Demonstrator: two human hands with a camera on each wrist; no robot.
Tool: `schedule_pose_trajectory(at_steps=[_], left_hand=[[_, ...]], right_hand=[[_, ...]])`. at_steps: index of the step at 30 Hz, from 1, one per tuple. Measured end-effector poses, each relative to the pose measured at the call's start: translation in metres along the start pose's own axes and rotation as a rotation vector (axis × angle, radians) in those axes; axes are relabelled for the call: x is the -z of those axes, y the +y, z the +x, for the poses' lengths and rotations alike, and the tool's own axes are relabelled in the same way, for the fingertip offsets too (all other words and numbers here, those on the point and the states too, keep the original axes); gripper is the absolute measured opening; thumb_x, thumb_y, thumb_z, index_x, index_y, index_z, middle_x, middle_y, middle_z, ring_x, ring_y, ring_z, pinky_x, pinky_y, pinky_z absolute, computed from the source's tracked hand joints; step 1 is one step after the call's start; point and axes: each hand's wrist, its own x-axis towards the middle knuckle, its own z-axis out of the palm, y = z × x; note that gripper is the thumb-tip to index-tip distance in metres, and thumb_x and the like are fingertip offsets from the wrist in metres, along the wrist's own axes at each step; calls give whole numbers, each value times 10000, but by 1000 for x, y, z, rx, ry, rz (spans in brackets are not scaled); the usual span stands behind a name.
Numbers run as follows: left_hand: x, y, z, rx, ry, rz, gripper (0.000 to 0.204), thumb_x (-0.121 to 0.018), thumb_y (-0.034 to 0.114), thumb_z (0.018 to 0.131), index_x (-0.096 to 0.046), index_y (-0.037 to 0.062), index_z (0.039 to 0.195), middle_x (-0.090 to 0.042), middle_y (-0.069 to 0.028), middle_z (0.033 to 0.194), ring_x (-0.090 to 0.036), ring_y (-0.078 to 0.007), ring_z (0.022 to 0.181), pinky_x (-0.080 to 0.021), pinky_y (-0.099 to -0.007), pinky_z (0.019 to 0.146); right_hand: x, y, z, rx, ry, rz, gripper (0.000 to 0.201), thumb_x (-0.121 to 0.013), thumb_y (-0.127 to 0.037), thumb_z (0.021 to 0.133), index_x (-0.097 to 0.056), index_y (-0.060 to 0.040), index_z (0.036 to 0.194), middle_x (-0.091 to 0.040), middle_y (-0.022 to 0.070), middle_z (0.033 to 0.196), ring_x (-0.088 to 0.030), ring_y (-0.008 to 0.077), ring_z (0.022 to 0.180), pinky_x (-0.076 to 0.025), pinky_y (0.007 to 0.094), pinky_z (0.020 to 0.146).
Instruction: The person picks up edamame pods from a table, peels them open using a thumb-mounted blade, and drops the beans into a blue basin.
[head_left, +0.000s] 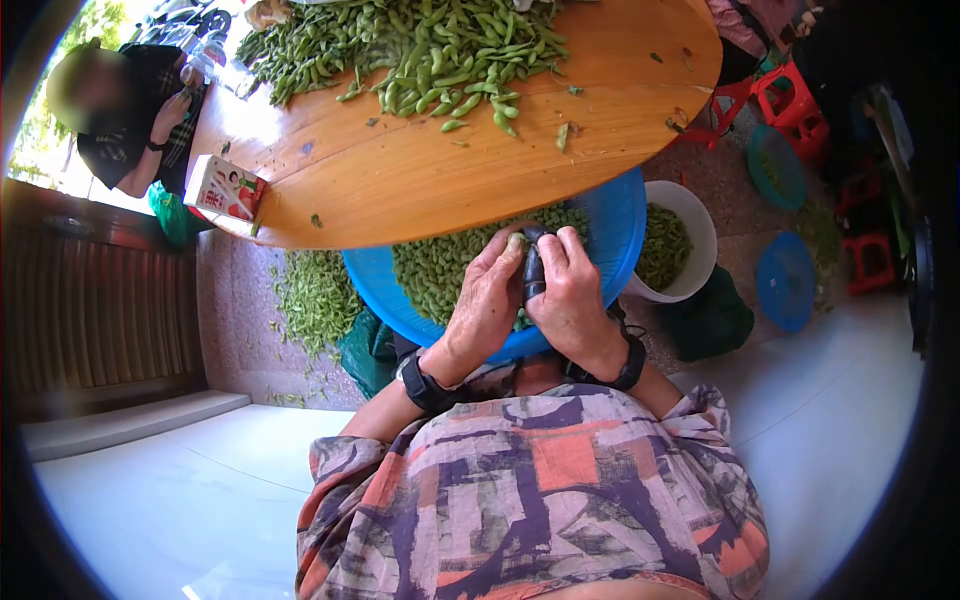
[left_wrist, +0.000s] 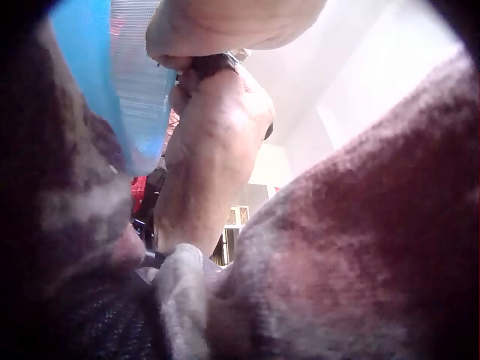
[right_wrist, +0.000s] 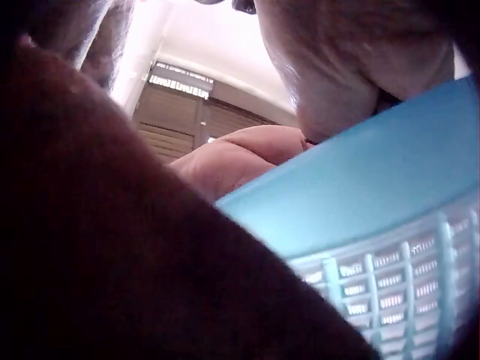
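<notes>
My two hands meet over a blue plastic basket full of shelled green beans, which sits on my lap. My right hand curls round a small dark object held upright between the hands. Fingers of my left hand press against that object and pinch a pale green pod at their tips. The wrist views are very close and blurred, showing only skin and the basket's blue slatted wall.
A round wooden table ahead carries a heap of green pods and a red-and-white carton. A white bucket of pods stands right of the basket. Pods litter the floor. Another person sits far left. Red stools stand at the right.
</notes>
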Motion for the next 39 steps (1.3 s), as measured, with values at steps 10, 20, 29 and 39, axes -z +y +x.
schedule_pose_trajectory(at_steps=[10, 20, 29, 39], left_hand=[[18, -8, 7, 11, -54, -145, 347, -391, 141, 980, -504, 7, 1279, -585, -80, 1143, -550, -168, 1054, -427, -310, 944], [16, -24, 15, 85, 119, -306, 172, -441, 111, 947, -560, 20, 1032, -609, -58, 931, -596, -172, 857, -479, -319, 791], [22, 5, 5, 138, -71, 70, 135, -500, 118, 970, -569, 7, 936, -609, -49, 865, -531, -100, 659, -411, -206, 550], [34, -20, 15, 46, -1, -266, 94, -535, 87, 922, -611, 42, 889, -609, -14, 827, -540, -90, 681, -433, -239, 597]], right_hand=[[-4, -1, -2, 146, -36, -162, 334, -627, 74, 663, -518, 25, 975, -471, 194, 915, -609, 381, 716, -533, 425, 573], [-7, 10, 4, 141, 50, -25, 295, -559, 87, 680, -525, 16, 964, -474, 178, 898, -571, 396, 655, -501, 455, 596], [16, 37, 11, -556, -247, 1200, 172, -427, -45, 923, -581, 29, 948, -470, -46, 672, -362, -15, 514, -240, 146, 438], [14, 5, 11, 49, 9, 130, 175, -562, 26, 741, -550, 13, 916, -498, 182, 808, -552, 407, 740, -454, 438, 636]])
